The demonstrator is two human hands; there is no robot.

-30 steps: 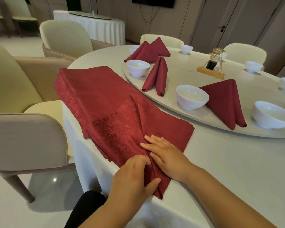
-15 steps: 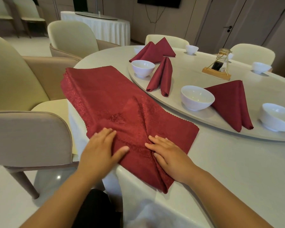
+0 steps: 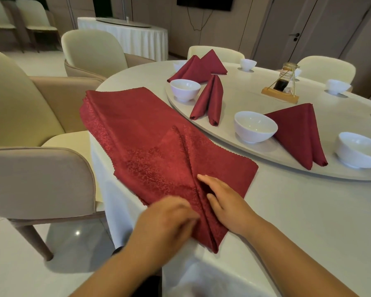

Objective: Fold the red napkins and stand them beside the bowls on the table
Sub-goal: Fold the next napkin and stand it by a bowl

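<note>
A red napkin (image 3: 159,151) lies flat at the near left edge of the round table (image 3: 298,221), on top of more red cloth. Its two near sides are folded in to a centre crease. My right hand (image 3: 225,200) lies flat on the right flap beside the crease. Blurred by motion, my left hand (image 3: 169,217) rests on the left flap with its fingers reaching the crease. Folded napkins stand beside white bowls: one napkin (image 3: 209,101) by a bowl (image 3: 185,88), another napkin (image 3: 298,133) by a bowl (image 3: 255,126).
The bowls stand on a raised turntable (image 3: 266,160), with another bowl (image 3: 360,150) at the right, a third folded napkin (image 3: 199,68) at the back and a bottle stand (image 3: 282,87). Cream chairs (image 3: 30,172) crowd the table's left side.
My left hand has swept from the napkin's left edge back to the centre crease, bringing the left flap over. My right hand has stayed pressed on the right flap.
</note>
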